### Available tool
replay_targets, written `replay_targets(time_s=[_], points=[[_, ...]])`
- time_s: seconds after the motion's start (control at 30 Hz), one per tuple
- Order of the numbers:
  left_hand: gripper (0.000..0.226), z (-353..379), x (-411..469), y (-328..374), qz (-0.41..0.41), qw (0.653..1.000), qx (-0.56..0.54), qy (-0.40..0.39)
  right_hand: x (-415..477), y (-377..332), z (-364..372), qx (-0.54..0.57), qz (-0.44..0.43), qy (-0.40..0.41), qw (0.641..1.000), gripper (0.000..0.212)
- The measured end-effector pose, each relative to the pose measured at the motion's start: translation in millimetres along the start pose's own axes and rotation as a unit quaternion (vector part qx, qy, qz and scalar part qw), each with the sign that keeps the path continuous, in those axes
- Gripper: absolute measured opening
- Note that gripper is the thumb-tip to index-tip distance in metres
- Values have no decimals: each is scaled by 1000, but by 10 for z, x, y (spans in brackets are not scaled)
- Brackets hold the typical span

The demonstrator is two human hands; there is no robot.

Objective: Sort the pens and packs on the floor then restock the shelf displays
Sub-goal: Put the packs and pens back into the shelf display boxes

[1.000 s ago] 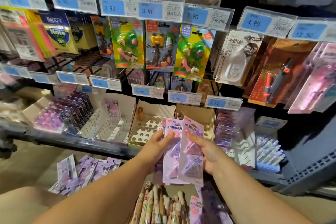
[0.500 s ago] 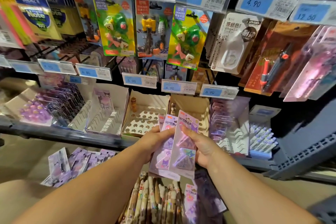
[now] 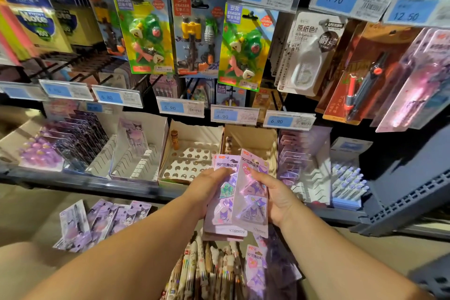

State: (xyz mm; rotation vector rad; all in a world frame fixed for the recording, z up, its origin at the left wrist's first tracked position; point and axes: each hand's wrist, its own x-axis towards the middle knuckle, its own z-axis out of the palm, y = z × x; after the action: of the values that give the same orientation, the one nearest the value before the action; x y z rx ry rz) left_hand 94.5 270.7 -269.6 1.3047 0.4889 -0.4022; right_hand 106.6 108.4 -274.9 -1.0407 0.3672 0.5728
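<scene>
Both hands hold a small stack of pink and purple corner-clip packs (image 3: 239,192) upright in front of the lowest shelf. My left hand (image 3: 207,191) grips the stack's left side, thumb across the front. My right hand (image 3: 275,198) grips the right edge of the front pack (image 3: 253,202), thumb on its blister. On the floor below lie several cream pens (image 3: 207,273) in a bunch, more clip packs (image 3: 258,268), and a fan of purple pen packs (image 3: 102,221) to the left. Behind the stack stands a brown display box (image 3: 250,139).
The lowest shelf (image 3: 80,184) carries a white slotted box (image 3: 136,153), a holed pen tray (image 3: 190,156) with one pen standing, a partly filled purple pack rack (image 3: 302,163) and blue-capped items (image 3: 348,185). Eraser packs (image 3: 197,36) and price tags hang above.
The view has come closer to the shelf and tilted down a little. Both hands keep their hold, and the front pack has slid slightly to the right of the stack.
</scene>
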Motion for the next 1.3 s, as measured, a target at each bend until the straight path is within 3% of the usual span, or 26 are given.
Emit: replay_targets(time_s=[0.07, 0.2, 0.33, 0.43, 0.57, 0.7, 0.87, 1.03, 1.3], points=[[46, 8, 25, 4, -8, 1000, -1, 2, -14, 15, -6, -7, 7, -7, 1000, 25], [70, -5, 32, -12, -29, 998, -9, -48, -43, 27, -10, -33, 7, -21, 999, 29], [38, 47, 9, -20, -27, 999, -13, -35, -68, 12, -40, -20, 6, -29, 999, 28], [36, 70, 30, -53, -19, 1000, -5, -9, -61, 22, -90, -12, 11, -14, 1000, 34], [12, 121, 6, -65, 2, 1000, -5, 3, -50, 0, -159, -4, 5, 17, 1000, 38], [17, 122, 7, -97, -4, 1000, -20, -10, -55, -33, -242, 12, -10, 55, 998, 35], [41, 159, 11, -136, -40, 998, -28, -31, -77, -74, -362, 40, -22, 106, 993, 7], [28, 216, 51, -174, -79, 995, -36, -40, -126, -122, -376, 51, -34, 112, 992, 11], [22, 226, 124, -212, -106, 992, -49, -54, -130, -371, -900, 54, -75, 215, 972, 12]])
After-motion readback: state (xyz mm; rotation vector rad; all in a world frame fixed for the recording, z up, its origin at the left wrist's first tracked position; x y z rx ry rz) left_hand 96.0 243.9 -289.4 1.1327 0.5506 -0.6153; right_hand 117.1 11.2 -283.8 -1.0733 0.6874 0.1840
